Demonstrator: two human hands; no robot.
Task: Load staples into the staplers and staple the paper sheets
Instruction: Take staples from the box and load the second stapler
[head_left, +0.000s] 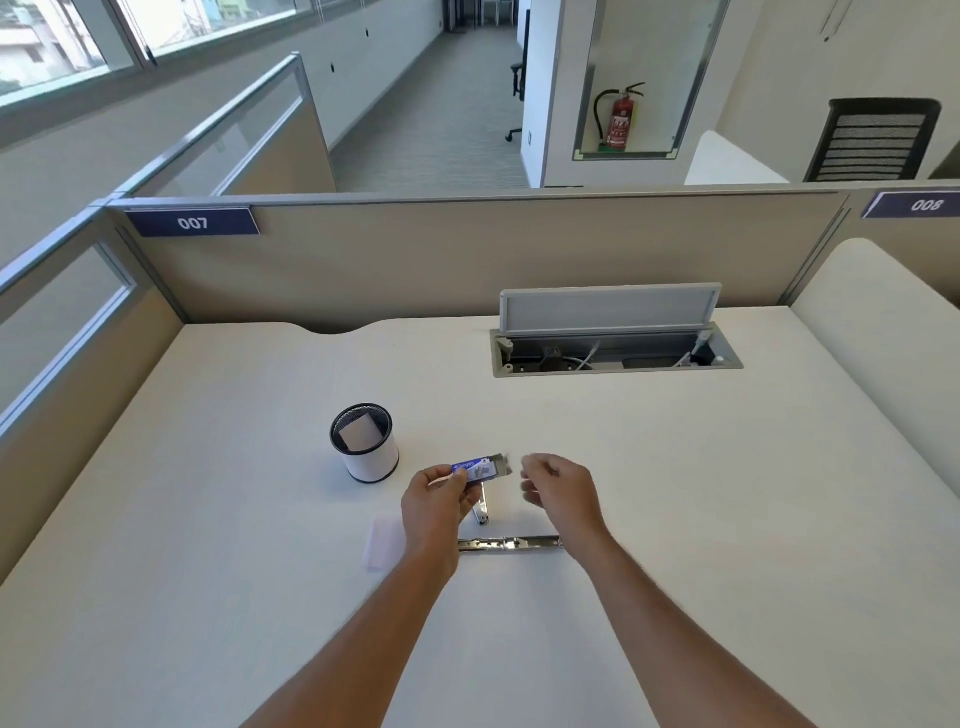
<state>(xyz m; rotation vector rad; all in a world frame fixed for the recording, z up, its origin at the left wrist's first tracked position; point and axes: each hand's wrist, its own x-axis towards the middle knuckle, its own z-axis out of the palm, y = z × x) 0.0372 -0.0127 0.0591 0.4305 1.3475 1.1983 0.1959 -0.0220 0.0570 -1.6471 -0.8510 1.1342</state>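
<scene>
My left hand (436, 499) holds a small blue staple box (478, 468) above the white desk, its grey inner tray slid out toward the right. My right hand (558, 491) hovers just right of the box with fingers curled and blurred; whether it pinches staples I cannot tell. Below the hands a metal stapler (506, 543) lies opened flat on the desk, and a second metal part (482, 506) stands tilted behind it. A small stack of white paper sheets (385, 540) lies left of the stapler, partly under my left wrist.
A black mesh and white pen holder (365, 444) with a paper slip inside stands left of the hands. An open cable hatch (615, 345) sits at the back right of the desk (727, 493). Beige partitions (467, 254) enclose the desk.
</scene>
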